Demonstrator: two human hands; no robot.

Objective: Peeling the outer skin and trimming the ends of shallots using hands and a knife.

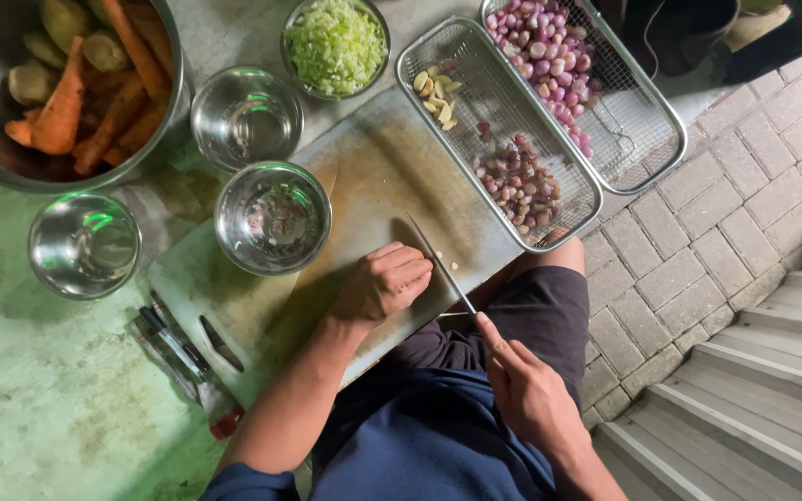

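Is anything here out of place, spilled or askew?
Mostly tidy. The nearer wire basket juts past the cutting board edge, above the person's knee. The board is stained brown. The left hand presses down beside the knife in the right hand.

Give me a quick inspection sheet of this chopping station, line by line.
Surface: worn green table with a stained cutting board.
Job's things: knife in right hand; left hand curled on the board beside the blade.
Clutter: bowl of carrots, three empty steel bowls, chopped greens, two wire baskets of shallots, peeler.
Grippers: both closed.
Cables: nothing seen.
Surroundings: paved floor, steps.
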